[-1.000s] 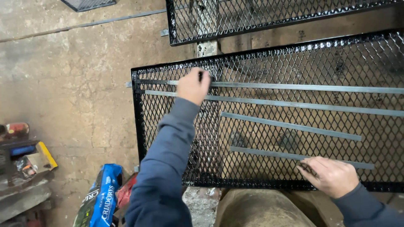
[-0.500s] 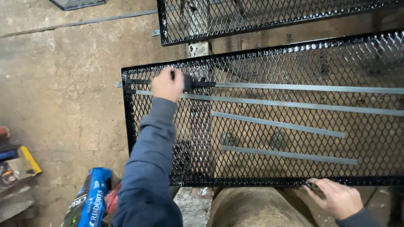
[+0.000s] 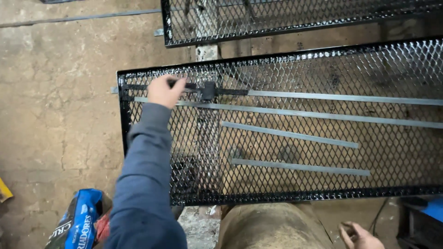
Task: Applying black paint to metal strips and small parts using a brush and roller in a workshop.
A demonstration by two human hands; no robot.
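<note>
The left arm in a blue-grey sleeve reaches far forward. The left hand is curled, its fingers bent closed around something thin. The right hand hangs low near the body, fingers loosely bent, holding nothing.

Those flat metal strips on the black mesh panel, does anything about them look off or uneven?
Yes. The top strip is black along its left stretch, where the left hand holds a dark brush, and bare grey to the right. The two lower strips are shorter, and none of them lie quite parallel. The mesh panel itself shows no damage.
</note>
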